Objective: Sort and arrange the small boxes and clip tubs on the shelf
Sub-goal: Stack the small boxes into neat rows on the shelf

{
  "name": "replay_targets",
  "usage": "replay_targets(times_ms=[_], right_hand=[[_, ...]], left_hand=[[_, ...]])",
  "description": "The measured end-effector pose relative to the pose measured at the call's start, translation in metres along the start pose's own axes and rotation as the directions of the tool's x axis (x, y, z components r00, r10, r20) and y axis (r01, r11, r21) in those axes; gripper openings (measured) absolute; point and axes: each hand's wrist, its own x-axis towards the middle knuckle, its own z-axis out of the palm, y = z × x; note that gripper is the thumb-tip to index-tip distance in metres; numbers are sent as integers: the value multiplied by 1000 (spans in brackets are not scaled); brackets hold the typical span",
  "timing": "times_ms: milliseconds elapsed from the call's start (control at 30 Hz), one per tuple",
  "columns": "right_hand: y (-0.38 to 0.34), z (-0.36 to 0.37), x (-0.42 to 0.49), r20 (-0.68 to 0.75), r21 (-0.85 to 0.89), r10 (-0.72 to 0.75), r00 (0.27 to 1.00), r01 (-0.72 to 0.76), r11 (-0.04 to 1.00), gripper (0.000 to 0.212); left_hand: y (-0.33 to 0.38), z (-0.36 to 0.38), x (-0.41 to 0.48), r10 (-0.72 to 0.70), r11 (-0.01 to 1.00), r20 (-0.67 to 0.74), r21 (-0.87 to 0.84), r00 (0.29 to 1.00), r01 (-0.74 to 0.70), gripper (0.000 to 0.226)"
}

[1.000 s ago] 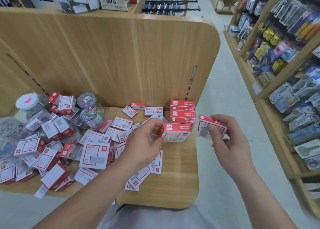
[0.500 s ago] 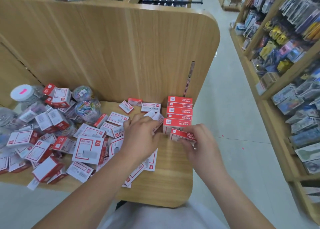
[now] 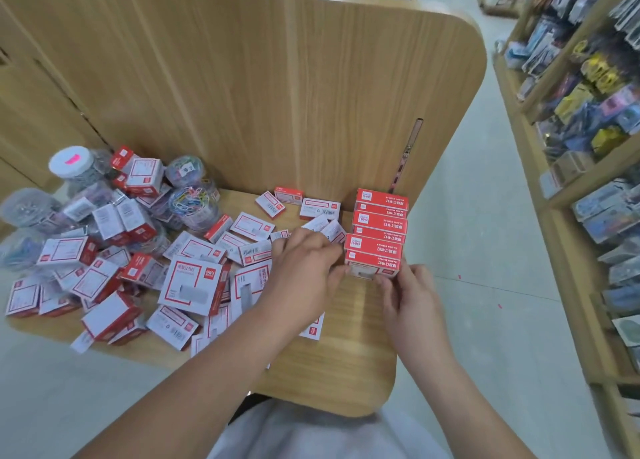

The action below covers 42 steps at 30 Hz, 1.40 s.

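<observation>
A neat row of small red staple boxes [image 3: 380, 223] stands at the right end of the wooden shelf [image 3: 332, 365], against the back panel. The front red box [image 3: 373, 263] of that row sits between my hands. My left hand [image 3: 304, 271] presses its fingertips on the box's left side. My right hand [image 3: 412, 295] grips its front right corner. A loose heap of red and white boxes [image 3: 188, 283] covers the shelf's left and middle. Clear clip tubs [image 3: 194, 200] full of coloured clips stand behind the heap at the left.
A tall wooden back panel [image 3: 294, 77] rises behind the shelf, with a slotted metal strip [image 3: 405, 153] near its right edge. An aisle of pale floor [image 3: 485, 285] runs to the right. Beyond it stand shelves of hanging stationery [image 3: 588, 94].
A second ago each hand held a red box in the air. Both boxes now stand at the front of the row, and my hands have come down to the front one.
</observation>
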Motion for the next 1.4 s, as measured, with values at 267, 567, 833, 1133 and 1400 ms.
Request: replay_targets(times_ms=[267,567,833,1133,1400], right_hand=[[1,-3,7,91,45,11,996,-15,999,49],[4,-8,10,145,93,-7,989,-7,996,43],[2,-29,10,152,236,42,987,-78,969,31],[-19,-43,-9,-27,272,103,994,-92,958,18],[-43,-49,10,-116,17,-74,991,76,997,16]], left_hand=[[8,3,-3,-5,999,-9,42,1000,5,12],[9,11,-5,14,993,-35,115,999,-10,33],[4,1,-6,17,997,-7,74,1000,-16,32],[-16,-19,-29,33,999,-27,-35,999,-34,22],[-40,-40,-29,41,992,22,-120,999,-39,31]])
